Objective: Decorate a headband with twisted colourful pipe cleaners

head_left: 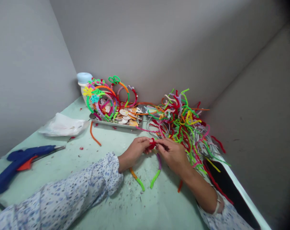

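Near the middle of the pale green table [87, 179], my left hand [135, 150] pinches a small red fuzzy piece [152, 144] from the left. The fingertips of my right hand [174, 154] close on the same red piece from the right. Below the hands hang two fuzzy ends of a band: an orange and green one [137, 180] at the left and a purple and green one [156, 174] at the right. The upper part of the band is mostly hidden by my hands.
Behind lies a metal tray [116, 125] with colourful fuzzy headbands [106, 99]. A heap of pipe cleaners [183, 124] is at right. A blue glue gun [22, 159], a plastic bag [64, 125] and a blue-lidded container [84, 77] are at left. A black tablet-like object [231, 188] lies front right.
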A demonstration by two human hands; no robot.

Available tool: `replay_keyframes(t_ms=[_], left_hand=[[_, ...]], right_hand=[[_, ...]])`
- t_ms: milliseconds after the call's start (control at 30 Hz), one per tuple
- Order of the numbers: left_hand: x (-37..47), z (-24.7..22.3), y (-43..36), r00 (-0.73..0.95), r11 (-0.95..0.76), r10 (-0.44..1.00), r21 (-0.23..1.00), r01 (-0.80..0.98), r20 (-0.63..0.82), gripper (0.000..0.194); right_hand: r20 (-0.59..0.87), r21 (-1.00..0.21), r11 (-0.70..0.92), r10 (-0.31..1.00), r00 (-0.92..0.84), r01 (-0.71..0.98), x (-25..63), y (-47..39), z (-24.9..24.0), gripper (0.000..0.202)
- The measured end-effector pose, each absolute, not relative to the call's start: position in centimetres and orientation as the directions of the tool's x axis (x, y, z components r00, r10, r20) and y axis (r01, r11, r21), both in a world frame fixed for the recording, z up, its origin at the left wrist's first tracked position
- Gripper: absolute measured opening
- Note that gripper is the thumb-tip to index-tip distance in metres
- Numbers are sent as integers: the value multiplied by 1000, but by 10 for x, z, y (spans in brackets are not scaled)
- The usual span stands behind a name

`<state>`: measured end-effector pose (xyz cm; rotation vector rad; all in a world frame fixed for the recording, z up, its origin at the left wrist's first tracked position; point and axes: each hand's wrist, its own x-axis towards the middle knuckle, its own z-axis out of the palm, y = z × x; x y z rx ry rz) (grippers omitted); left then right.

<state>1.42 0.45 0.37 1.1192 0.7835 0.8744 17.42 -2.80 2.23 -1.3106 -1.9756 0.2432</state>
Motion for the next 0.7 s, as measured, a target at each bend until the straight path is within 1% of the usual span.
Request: replay_keyframes(t_ms=[100,167,267,367,500,700], left_hand=[[13,4,4,466,225,880,941,-252,-86,28],[12,6,4,477,227,875,939,-257,-81,32],[11,8,3,484,186,872,963,-195,-71,29],[10,8,4,476,155,877,978,-139,-72,23],[11,7,4,458,151,885,981,-121,-80,19],[14,10,2,424,132,902,986,-103,-76,19]], right_hand=[[464,-535,455,862,-203,712,175,-28,22,21],[467,-538,457,861,-201,708,175,-27,23,22],[469,-541,458,860,-199,705,174,-27,24,22],[449,-567,424,878,-167,706,174,-27,23,22],[406,-621,372,906,-123,690,175,-26,19,20],[338,-713,307,938,-75,630,174,-25,16,18]])
